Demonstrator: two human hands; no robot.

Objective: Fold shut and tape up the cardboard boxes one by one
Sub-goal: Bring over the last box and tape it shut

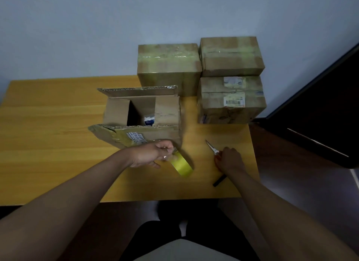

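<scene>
A wooden table (pixel 48 124) stands against a pale wall (pixel 97 27). Left of its middle stands an open cardboard box (pixel 167 113), its two short flaps folded partly inward over a dark interior where a small blue and white item (pixel 149 121) shows. The far long flap (pixel 136 90) stands up, and the near long flap (pixel 124 135), torn at its left corner and carrying old tape and a printed label, hangs outward toward the person.

Just in front of that near flap, the left hand (pixel 150 155) holds a roll of yellowish tape (pixel 181 164), fingers curled around the roll's upper edge; the roll stands tilted beside the box's near right corner, and whether it touches the table cannot be told.

Further right, the right hand (pixel 230 159) rests on the table with its fingers curled around a pair of scissors (pixel 211 147), whose metal blades point away toward the boxes and whose dark handle end pokes out below the wrist.

Behind the open box stands a sealed box (pixel 169 66) with tape across its top. To its right, two more taped boxes are stacked: the upper one (pixel 231 56) sits on a lower one (pixel 231 101) bearing shipping labels. A dark piece of furniture (pixel 320 115) fills the right edge
</scene>
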